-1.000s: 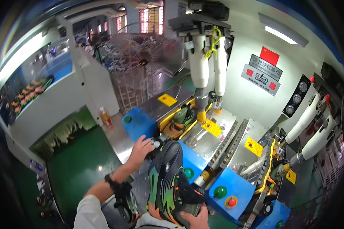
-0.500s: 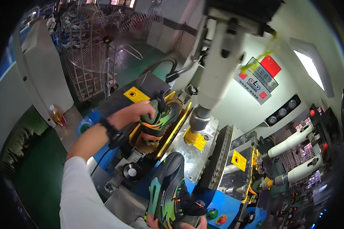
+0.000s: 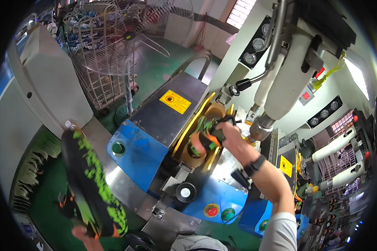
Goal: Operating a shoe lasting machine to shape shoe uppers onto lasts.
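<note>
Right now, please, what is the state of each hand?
Left hand: closed, holding a shoe with a black-and-green sole.
Right hand: on the orange-and-green shoe in the machine; whether its grip is closed cannot be told.

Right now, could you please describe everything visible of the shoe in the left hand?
The shoe is held steeply tilted at the picture's left, its sole partly facing the camera, with the left hand at its lower end. The rubbery-looking sole is black with bright green patches; the upper, mostly turned away, shows black, green and orange.
</note>
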A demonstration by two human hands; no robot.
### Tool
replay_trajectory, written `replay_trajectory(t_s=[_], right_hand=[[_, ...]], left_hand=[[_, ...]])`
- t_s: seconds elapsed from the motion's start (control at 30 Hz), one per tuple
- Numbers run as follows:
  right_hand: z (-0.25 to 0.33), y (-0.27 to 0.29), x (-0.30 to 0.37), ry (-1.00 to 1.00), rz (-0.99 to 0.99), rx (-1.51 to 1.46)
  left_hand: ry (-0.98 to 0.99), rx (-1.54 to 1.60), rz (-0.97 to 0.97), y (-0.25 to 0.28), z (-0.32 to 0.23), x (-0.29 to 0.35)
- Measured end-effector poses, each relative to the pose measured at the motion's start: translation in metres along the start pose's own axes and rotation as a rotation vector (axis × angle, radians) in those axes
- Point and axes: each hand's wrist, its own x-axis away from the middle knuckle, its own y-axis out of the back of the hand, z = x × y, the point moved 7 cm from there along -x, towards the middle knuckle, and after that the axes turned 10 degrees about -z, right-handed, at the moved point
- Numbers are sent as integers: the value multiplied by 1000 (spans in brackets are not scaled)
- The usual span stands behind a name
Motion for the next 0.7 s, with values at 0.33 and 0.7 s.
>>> replay_trajectory(t_s=[0.33, 0.7], right_hand=[[-16, -19, -10, 630, -460, 360], [-19, -23, -27, 673, -549, 618]], left_hand=[[527, -71, -645, 86, 12, 141], [754, 353, -318, -8, 27, 133]])
